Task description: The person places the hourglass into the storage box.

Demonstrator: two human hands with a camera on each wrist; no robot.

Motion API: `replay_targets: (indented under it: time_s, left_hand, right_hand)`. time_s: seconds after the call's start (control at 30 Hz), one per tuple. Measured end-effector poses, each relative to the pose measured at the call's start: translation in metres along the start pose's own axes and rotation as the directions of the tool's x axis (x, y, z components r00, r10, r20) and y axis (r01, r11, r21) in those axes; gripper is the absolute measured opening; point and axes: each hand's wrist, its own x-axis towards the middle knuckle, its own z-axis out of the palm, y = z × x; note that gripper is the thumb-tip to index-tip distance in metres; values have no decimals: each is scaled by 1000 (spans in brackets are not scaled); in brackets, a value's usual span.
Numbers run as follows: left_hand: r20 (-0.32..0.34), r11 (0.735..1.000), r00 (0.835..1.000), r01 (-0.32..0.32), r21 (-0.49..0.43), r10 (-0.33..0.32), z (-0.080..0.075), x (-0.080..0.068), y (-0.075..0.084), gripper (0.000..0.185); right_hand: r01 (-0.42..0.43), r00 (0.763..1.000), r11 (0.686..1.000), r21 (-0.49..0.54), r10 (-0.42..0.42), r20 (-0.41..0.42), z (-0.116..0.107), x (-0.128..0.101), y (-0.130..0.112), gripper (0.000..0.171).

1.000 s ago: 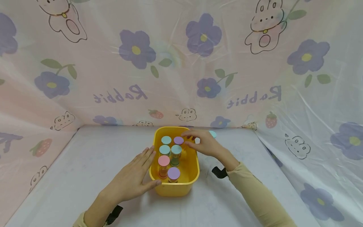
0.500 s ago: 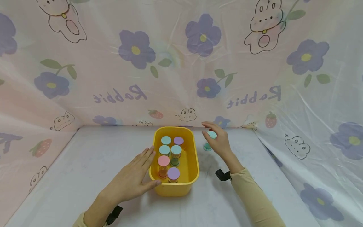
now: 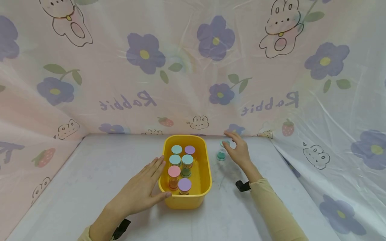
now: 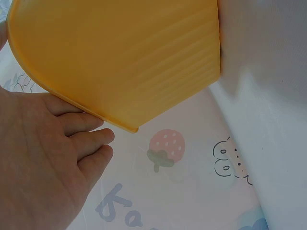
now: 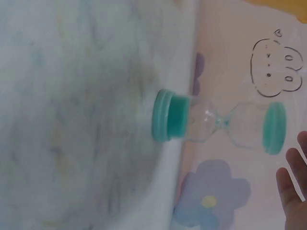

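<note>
My left hand [image 3: 139, 189] rests with straight fingers along the left rim of a yellow plastic bin [image 3: 208, 180], thumb at the near corner. In the left wrist view, the fingers [image 4: 88, 139] touch the bin's rim from outside. Several small hourglasses stand in the bin, among them a pink-capped hourglass [image 3: 174, 171], purple-capped ones and light-blue-capped ones. To the right of the bin a teal hourglass [image 3: 221, 155] stands upright on the table, green sand in its lower bulb [image 5: 177, 116]. My right hand [image 3: 239, 152] is beside its top cap, fingers apart and not gripping it.
A white-covered table [image 3: 114, 160] bears the bin and the lone hourglass. Behind it and at both sides hangs a curtain [image 3: 181, 67] printed with flowers and rabbits, meeting the table's back edge.
My right hand has moved right, from above the bin's right rim to beside the teal hourglass, bringing that hourglass into sight. The left hand and the bin have stayed put.
</note>
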Motion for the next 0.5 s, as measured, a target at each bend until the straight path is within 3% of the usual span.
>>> replay_targets:
  time_s: [0.23, 0.5]
  left_hand:
    - [5, 1000, 1000, 6, 6, -6, 1, 0, 0, 97]
    - [0, 1000, 1000, 2, 8, -2, 0, 0, 0, 96]
  right_hand:
    - [-114, 984, 992, -47, 120, 130, -2, -5, 9, 49]
    - [-127, 966, 990, -54, 136, 219, -1, -7, 15, 49]
